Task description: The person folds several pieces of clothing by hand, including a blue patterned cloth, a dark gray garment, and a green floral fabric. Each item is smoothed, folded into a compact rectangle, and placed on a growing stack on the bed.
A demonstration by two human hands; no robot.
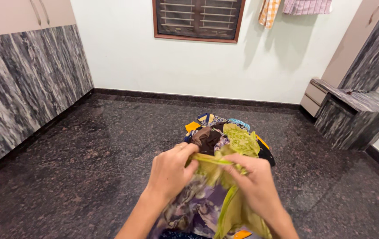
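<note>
My left hand [170,170] and my right hand [255,181] both grip a yellow-green cloth [229,208], pinching its top edge taut between them; the rest of it hangs down past my right wrist. Beneath the hands lies a purple and grey patterned fabric [189,210]. Just beyond my hands, a heap of mixed clothes [225,132] sits on the dark speckled floor: brown, green, blue-patterned, orange and black pieces.
A grey marbled cabinet wall [26,84] runs along the left. A low marbled unit with drawers [353,110] stands at the right. A barred window [198,17] and hanging checked cloths [287,9] are on the white far wall.
</note>
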